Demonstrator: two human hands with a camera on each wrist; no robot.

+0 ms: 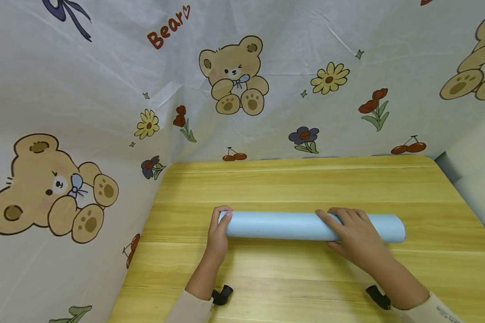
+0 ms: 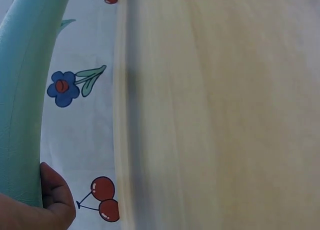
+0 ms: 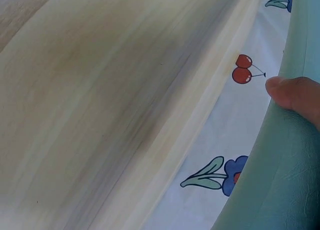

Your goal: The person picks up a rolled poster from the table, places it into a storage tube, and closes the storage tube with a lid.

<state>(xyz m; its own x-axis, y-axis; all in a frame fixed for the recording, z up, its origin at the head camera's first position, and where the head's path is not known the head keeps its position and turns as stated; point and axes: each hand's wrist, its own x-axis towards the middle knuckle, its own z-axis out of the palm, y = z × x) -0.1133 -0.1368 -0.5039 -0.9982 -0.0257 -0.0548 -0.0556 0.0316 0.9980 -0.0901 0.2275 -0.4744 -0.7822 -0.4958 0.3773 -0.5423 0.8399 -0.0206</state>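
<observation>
A long light blue roll (image 1: pixel 279 225), with a grained, leather-like surface in the wrist views, lies crosswise in front of me over the table. My left hand (image 1: pixel 217 235) grips its left end, thumb on the near side and fingers behind. Toward the right end, my right hand (image 1: pixel 357 235) holds the roll from above, fingers over the top and thumb underneath. In the right wrist view the thumb (image 3: pixel 295 92) presses against the roll's side. Curled fingers (image 2: pixel 59 200) show at the roll's edge in the left wrist view.
The wood-grain table (image 1: pixel 266 269) spreads beneath the roll. Behind it and on the left hangs a white cloth (image 1: pixel 275 89) printed with bears, flowers and cherries. A pale surface (image 1: pixel 477 179) stands at the right. Black wrist mounts (image 1: pixel 223 295) sit by both sleeves.
</observation>
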